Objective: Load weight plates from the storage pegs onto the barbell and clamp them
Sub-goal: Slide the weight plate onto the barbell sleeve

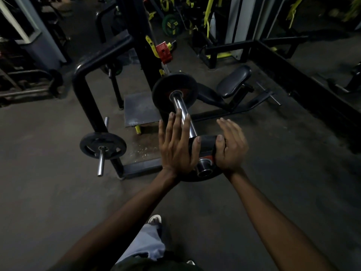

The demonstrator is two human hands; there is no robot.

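The chrome barbell sleeve (180,110) points toward me. One black weight plate (174,90) sits far up the sleeve. A second black plate (207,145) with a red centre hangs on the sleeve's near end. My left hand (176,145) presses flat on that plate's left side with straight fingers. My right hand (231,145) presses its right side, fingers straight, thumb on the rim. The plate is largely hidden between my palms.
A black storage frame (86,90) stands at left with a small plate (103,146) on a chrome peg. A padded black bench (233,81) lies beyond the bar. Red and yellow rack hardware (163,51) sits behind. A green plate (172,25) rests far back.
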